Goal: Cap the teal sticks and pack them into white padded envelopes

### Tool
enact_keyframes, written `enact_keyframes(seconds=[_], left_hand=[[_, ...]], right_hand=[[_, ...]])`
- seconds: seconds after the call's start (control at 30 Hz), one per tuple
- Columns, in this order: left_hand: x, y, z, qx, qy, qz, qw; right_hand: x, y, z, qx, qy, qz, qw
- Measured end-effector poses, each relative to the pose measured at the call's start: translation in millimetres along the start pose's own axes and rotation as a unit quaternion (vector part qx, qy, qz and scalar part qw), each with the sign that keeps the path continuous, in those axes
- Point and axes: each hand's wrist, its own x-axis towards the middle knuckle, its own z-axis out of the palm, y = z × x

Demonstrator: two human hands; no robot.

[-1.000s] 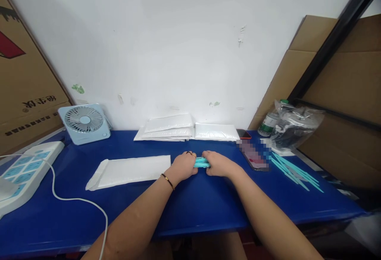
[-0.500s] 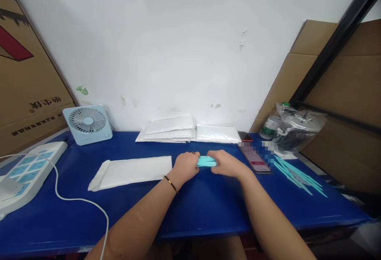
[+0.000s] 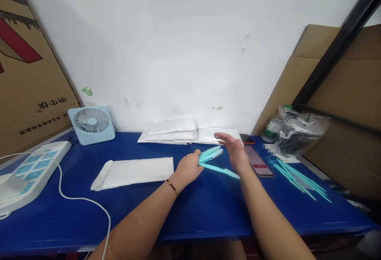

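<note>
Near the middle of the blue table, my left hand is closed around a bunch of thin teal sticks. One stick of the bunch splays out to the right, apart from the others. My right hand is raised just right of the bunch, fingers spread and somewhat blurred, with nothing in it. To the left of my left hand lies a white padded mailer, flat on the table. More loose teal sticks lie fanned at the right.
White mailers are stacked against the wall. A light-blue fan stands back left, a white power strip with a cable at far left. A phone, a bottle and a plastic-bagged item occupy the right.
My right hand has let go of the teal bunch and moved up and right, opening. One stick now juts out from the bunch in my left hand.
</note>
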Motion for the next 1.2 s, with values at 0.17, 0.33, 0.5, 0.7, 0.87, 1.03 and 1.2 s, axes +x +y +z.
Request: enact_keyframes(seconds=[0.17,0.33,0.5,0.7,0.87,1.03,1.2], left_hand=[[3.5,-6.8,5.0,-0.145,0.033,-0.003,0.989],[-4.5,2.7,5.7,-0.156,0.027,0.103,0.982],[-4.6,7.3,7.8,-0.251,0.019,0.134,0.958],[-7.2,8.2,10.9,-0.381,-0.106,0.153,0.906],[-10.2,6.4,15.3,-0.394,-0.191,0.161,0.884],[-1.5,-9.0,1.2,-0.338,-0.048,0.118,0.932],[-8.6,-60.9,-52.1,-0.021,-0.01,-0.02,1.0]], right_hand=[[-2.3,-18.8,-2.1,-0.062,0.026,-0.096,0.993],[5.0,-22.1,22.7,-0.079,0.018,-0.017,0.997],[1.6,-22.4,16.4,0.105,-0.171,0.074,0.977],[-5.7,-20.3,22.0,0.214,-0.271,0.036,0.938],[-10.5,-15.1,39.1,0.175,-0.3,0.063,0.936],[-6.5,-6.7,38.5,0.273,-0.056,0.131,0.951],[-3.1,24.8,43.4,0.199,0.0,0.144,0.969]])
